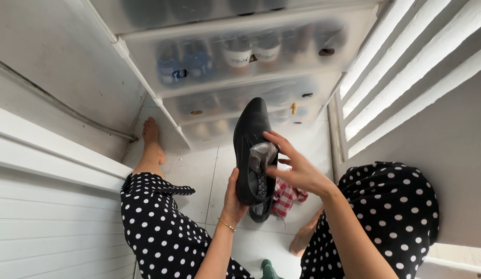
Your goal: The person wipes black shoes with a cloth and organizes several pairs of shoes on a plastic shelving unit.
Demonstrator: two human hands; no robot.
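Observation:
A black leather lace-up shoe is held upright in the middle of the view, toe pointing away from me. My left hand grips its heel from below. My right hand rests on the shoe's opening, fingers on a crumpled clear plastic stuffing inside it. A second black shoe shows just under the first one. A red and white checked cloth lies on the floor beneath my right hand.
Stacked translucent plastic shoe boxes with shoes inside stand ahead. White louvred doors flank the right, white panelling the left. My bare foot and polka-dot dress show on the white tiled floor. A green object lies at the bottom.

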